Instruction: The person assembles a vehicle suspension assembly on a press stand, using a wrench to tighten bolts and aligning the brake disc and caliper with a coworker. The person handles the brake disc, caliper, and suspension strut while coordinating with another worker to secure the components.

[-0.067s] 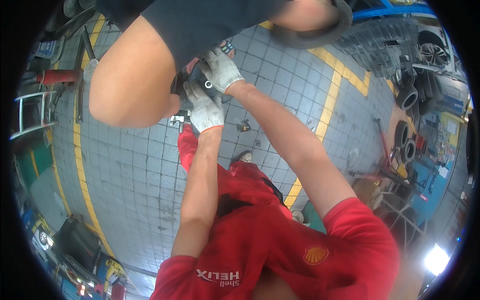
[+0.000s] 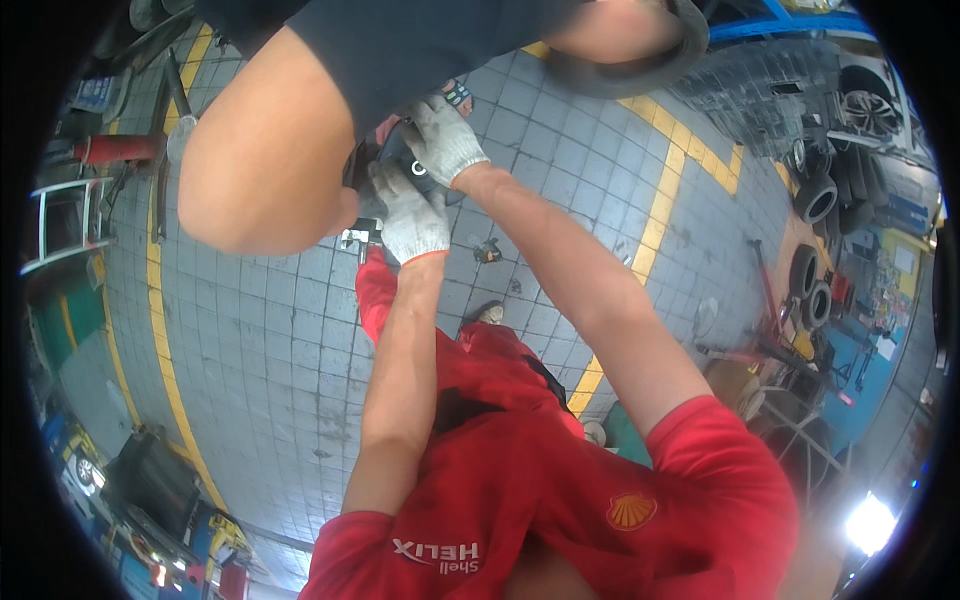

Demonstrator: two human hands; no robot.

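A dark, rounded part with a pale ring on it (image 2: 418,169) sits between my hands, low under a co-worker's arm. My left hand (image 2: 412,222), in a white knitted glove, is closed on its near side. Over its far right side curls my right hand (image 2: 442,143), gloved the same way. The part's left side is hidden by the co-worker's arm (image 2: 262,160), so its exact kind cannot be made out. A co-worker's hand, partly seen, reaches in beside my right fingers, near a small dark piece with light rectangles (image 2: 458,95).
The co-worker in a dark shirt (image 2: 430,45) leans in from the far side. Close left of my left hand is a small metal object (image 2: 360,235). A dark scrap (image 2: 487,250) lies on the tiled floor (image 2: 560,330). Tyres (image 2: 815,200) stand at the right.
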